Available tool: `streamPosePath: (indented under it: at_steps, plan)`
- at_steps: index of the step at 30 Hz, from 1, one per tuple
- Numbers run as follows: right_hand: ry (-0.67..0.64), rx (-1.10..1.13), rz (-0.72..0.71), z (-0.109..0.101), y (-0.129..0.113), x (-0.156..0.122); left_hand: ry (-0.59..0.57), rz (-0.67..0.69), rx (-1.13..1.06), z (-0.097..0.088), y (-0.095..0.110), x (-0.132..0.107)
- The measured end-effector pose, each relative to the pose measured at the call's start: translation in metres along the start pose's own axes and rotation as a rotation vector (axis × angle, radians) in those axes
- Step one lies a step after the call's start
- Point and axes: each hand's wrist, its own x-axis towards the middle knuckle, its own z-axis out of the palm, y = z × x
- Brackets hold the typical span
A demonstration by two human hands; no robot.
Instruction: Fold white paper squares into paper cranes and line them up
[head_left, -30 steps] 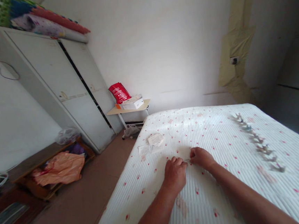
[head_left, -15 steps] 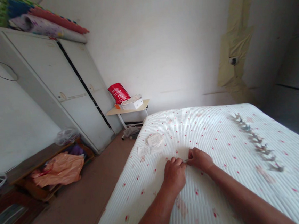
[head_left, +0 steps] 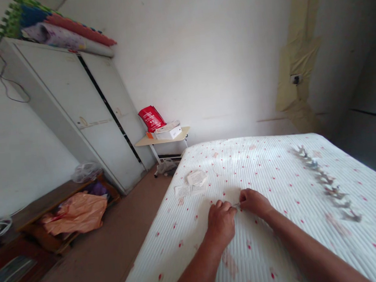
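Close together on the mattress [head_left: 263, 248], my two hands pinch a small thin piece [head_left: 236, 205] that looks like folded paper; most of it is hidden by fingers. My left hand [head_left: 221, 220] is closed at its left end, knuckles up. From the other side, my right hand [head_left: 254, 202] grips it with curled fingers. Beyond my left hand lie several pale printed paper pieces [head_left: 197, 178], overlapping. Off to the right, several small folded paper figures [head_left: 326, 179] stand in a slanting row, too small and blurred to make out their shape.
Past the mattress's far left corner stands a small table [head_left: 143, 141] with a red bag [head_left: 152, 118] and a white box [head_left: 169, 133]. A grey cabinet [head_left: 62, 99] and a low wooden bench [head_left: 32, 203] with an orange plastic bag [head_left: 77, 212] are on the left.
The view has shifted slightly, moving everything a little right and down in the picture. Both hands keep their pinch on the small piece, with a slightly wider gap between them.
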Motion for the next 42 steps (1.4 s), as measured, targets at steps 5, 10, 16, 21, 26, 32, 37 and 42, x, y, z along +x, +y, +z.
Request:
streamPosePath:
  at_steps: [5,10,16,21,26,32,37,42]
  plan:
    - [0.038,-0.057,0.037,0.000,-0.007,-0.005,0.019,-0.093,-0.092,0.006,-0.001,0.008]
    - [0.038,-0.078,0.053,-0.002,-0.012,-0.010,-0.006,-0.330,-0.121,0.009,0.002,0.025]
    - [0.041,-0.086,0.034,-0.003,-0.013,-0.011,-0.096,-0.459,-0.090,0.001,0.005,0.036]
    - [0.033,-0.086,0.035,-0.003,-0.014,-0.010,-0.130,-0.490,-0.067,-0.001,0.007,0.038]
    - [0.031,-0.085,0.037,-0.002,-0.013,-0.010,-0.137,-0.528,-0.093,0.000,0.007,0.040]
    - [0.039,-0.090,0.029,-0.001,-0.012,-0.008,-0.130,-0.525,-0.114,0.004,0.004,0.041]
    - [0.025,-0.081,0.042,-0.004,-0.011,-0.006,-0.136,-0.529,-0.152,0.002,0.002,0.042]
    - [0.028,-0.061,0.027,-0.004,-0.008,-0.004,-0.145,-0.533,-0.169,-0.001,0.003,0.043]
